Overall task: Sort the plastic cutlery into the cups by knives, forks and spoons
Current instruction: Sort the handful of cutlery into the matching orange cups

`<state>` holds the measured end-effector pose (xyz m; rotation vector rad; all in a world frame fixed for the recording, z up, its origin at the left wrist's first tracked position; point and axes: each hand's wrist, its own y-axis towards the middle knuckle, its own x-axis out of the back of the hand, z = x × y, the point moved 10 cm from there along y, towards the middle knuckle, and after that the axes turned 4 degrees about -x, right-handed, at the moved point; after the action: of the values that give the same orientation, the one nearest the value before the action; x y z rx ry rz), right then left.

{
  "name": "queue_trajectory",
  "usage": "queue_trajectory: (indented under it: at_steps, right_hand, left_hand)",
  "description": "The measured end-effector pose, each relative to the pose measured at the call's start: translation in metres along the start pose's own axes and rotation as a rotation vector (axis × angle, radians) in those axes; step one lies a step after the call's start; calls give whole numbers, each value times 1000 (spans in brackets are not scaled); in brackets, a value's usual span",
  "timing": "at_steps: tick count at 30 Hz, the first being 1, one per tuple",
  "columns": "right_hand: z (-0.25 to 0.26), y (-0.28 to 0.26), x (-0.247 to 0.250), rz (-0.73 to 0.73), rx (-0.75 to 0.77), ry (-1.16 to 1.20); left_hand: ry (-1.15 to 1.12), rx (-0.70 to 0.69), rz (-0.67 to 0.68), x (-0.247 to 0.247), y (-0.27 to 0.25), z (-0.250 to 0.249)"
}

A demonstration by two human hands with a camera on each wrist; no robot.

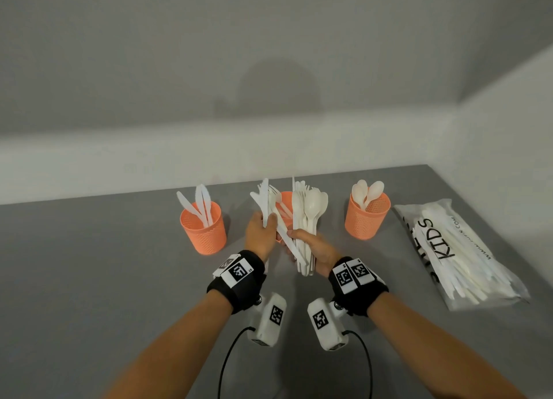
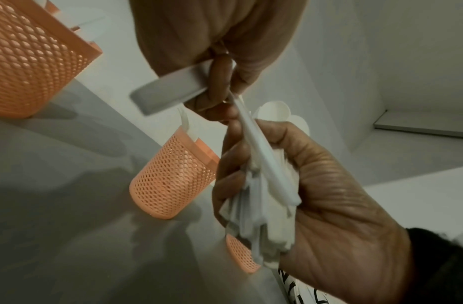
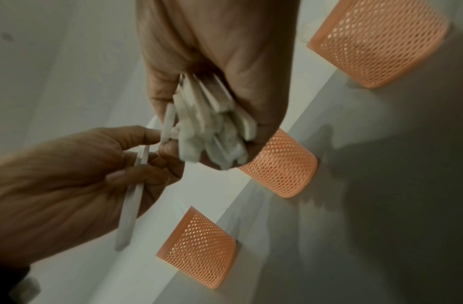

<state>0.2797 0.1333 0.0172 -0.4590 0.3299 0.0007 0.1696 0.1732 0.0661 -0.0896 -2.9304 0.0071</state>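
Three orange mesh cups stand in a row: the left cup [image 1: 203, 228] holds knives, the middle cup [image 1: 285, 207] sits half hidden behind my hands, and the right cup [image 1: 367, 216] holds spoons. My right hand [image 1: 294, 234] grips an upright bundle of white cutlery [image 1: 308, 216] above the table in front of the middle cup. My left hand [image 1: 270, 223] holds knives [image 1: 263, 198] upright and pinches a slanting white piece [image 1: 284, 234] that still sits in the bundle. The left wrist view shows a knife handle [image 2: 168, 94] in my left hand and that piece [image 2: 261, 160] running into the bundle.
A clear bag of white cutlery [image 1: 457, 252] printed "KIDS" lies on the grey table [image 1: 89, 279] at the right. A white wall rises close behind the cups and along the right side. Black cables hang from the wrist cameras near the front edge.
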Motion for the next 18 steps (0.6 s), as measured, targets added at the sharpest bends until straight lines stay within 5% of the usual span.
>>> queue_trajectory:
  at_steps: [13,18]
  right_hand:
    - [2,0,1,-4,-10,-23]
    - [4,-4,5,41,-56,97]
  left_hand:
    - [253,-243,37,-7,-7,-36]
    - [42,-182,-97,13,3,-39]
